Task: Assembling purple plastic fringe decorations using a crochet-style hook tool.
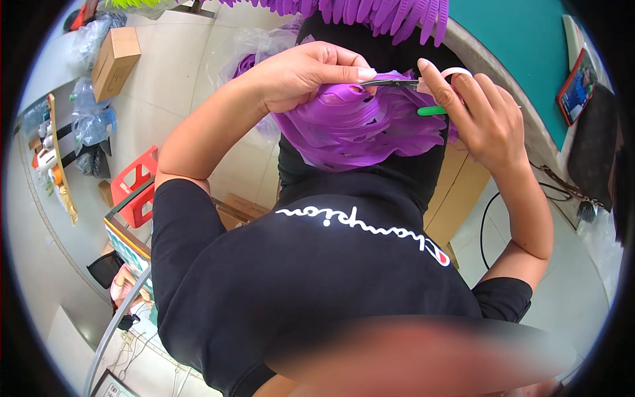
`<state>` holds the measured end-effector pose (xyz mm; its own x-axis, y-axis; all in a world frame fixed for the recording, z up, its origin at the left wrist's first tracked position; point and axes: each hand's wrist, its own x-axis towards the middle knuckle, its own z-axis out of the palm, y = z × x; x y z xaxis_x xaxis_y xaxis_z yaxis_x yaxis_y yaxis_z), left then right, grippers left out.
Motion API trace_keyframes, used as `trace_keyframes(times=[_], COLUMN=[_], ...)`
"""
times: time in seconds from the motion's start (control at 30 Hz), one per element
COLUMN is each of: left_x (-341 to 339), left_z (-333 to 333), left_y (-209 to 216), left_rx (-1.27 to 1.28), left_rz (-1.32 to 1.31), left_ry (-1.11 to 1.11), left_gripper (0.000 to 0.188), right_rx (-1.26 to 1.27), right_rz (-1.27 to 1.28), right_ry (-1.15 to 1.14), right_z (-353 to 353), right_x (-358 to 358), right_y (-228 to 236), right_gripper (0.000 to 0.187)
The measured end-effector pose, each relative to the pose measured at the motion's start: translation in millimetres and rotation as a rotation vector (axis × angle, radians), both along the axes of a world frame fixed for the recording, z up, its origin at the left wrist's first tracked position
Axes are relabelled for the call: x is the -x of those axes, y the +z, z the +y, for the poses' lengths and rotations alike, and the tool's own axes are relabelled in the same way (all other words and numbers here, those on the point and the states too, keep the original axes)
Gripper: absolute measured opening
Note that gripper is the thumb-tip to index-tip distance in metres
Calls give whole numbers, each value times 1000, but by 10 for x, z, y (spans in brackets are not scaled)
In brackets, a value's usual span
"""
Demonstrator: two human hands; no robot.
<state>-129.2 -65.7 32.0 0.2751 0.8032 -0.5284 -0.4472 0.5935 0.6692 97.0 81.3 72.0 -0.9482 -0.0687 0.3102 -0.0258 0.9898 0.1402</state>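
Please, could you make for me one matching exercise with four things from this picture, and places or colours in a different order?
Column one:
1. scissors
2. heap of purple pieces
3. phone
4. plastic stool

Column two:
A. beside the green tabletop
B. red, at the left of the picture
C. in the right hand
D. over the black trousers

Right pairs: 1-C, 2-D, 3-A, 4-B.

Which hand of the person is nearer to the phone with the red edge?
Right. The right hand, on the scissors, is left of the phone, with green table between; the left hand is farther left, at the purple strips.
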Motion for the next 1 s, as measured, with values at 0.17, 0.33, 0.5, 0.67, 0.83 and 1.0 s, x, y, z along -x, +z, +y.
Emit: trace_keyframes(times=[0.17,0.33,0.5,0.67,0.83,1.0], left_x=[-1,13,-10,25,10,25], left_z=[1,5,4,-2,-2,-10], left_y=[3,8,3,-32,-22,-45], left_rx=[5,-3,8,-12,-9,-13], left_rz=[-3,-33,-4,-38,-22,-27], left_ry=[0,-4,25,-7,-2,-11], left_gripper=[22,22,22,18,19,19], right_rx=[6,9,-30,-29,-17,20], right_rz=[11,37,30,51,55,11], right_ry=[-1,-9,-11,2,10,13], right_z=[0,-19,-24,-11,-15,-32], right_x=[-5,11,22,28,24,34], right_y=[3,7,9,-16,-34,-1], right_gripper=[56,55,54,54,56,55])
